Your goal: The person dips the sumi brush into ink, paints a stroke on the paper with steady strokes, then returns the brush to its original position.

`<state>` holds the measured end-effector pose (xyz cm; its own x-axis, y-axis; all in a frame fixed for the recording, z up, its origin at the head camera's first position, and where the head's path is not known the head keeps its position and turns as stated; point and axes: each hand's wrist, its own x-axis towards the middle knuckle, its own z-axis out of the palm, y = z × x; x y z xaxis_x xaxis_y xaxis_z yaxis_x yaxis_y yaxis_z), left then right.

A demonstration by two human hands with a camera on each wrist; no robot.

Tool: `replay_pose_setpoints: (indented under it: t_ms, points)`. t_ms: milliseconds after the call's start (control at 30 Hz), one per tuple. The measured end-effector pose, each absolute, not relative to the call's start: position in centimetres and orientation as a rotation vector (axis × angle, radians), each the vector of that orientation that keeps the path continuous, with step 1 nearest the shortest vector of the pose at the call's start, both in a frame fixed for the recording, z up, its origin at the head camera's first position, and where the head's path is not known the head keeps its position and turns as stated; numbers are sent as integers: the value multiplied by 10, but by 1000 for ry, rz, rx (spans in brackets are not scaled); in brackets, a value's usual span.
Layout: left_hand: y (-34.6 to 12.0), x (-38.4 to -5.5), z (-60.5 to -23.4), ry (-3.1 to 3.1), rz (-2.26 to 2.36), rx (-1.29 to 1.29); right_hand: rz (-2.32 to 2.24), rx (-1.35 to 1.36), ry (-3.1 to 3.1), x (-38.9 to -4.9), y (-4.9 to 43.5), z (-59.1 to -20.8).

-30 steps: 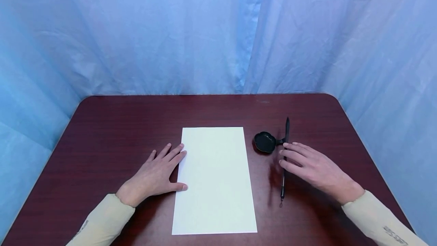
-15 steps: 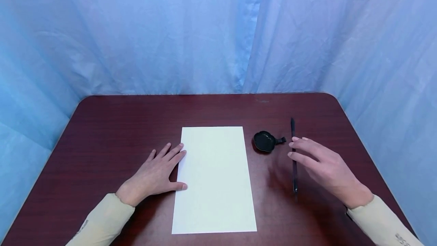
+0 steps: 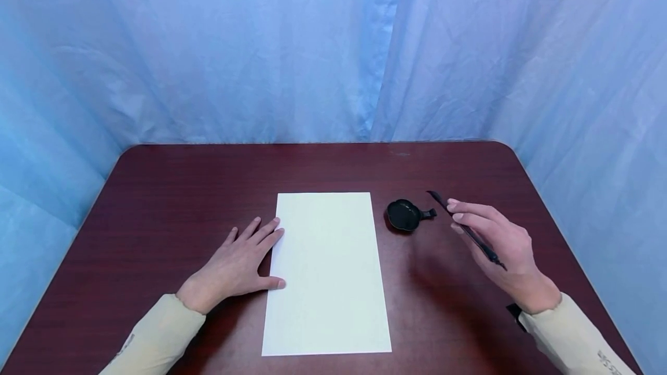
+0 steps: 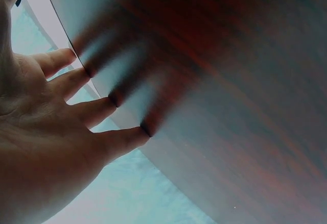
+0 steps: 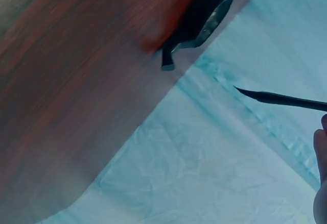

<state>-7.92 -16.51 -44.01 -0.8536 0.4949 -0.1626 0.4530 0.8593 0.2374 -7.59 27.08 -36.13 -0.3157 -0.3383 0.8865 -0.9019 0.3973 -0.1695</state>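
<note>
My right hand [image 3: 497, 242] pinches a black writing brush [image 3: 469, 233] above the table, right of a small black ink dish. The brush slants, its pointed tip toward the upper left, near the dish's handle. In the right wrist view the dark brush tip [image 5: 260, 96] shows before the curtain, with part of the fingers [image 5: 321, 155] at the edge. The flower-shaped ink dish [image 3: 403, 215] sits beside the paper. My left hand [image 3: 234, 271] lies spread, fingertips and thumb on the left edge of a blank white sheet of paper [image 3: 328, 276]; the left wrist view shows its straight fingers [image 4: 122, 140].
The dark red wooden table [image 3: 182, 201] has rounded far corners. Pale blue curtains [image 3: 234, 51] hang behind it and along both sides. A small dark object [image 3: 516, 314] shows under the right wrist at the sleeve.
The right hand has lifted the brush away from the dish handle and moved it right, turning it from nearly upright in view to a slant with its tip leftward. The left hand stays put.
</note>
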Motion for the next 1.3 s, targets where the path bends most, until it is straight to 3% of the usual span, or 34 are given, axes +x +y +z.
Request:
replay_pose_setpoints:
  t_ms: [267,1300]
  points:
    - [-165,-79,-439,2816,286,721,1217,997,-1724,-83,252,-356]
    - [-167,-77,-440,2828,308,725,1180,654,-1993,-111,255,-369]
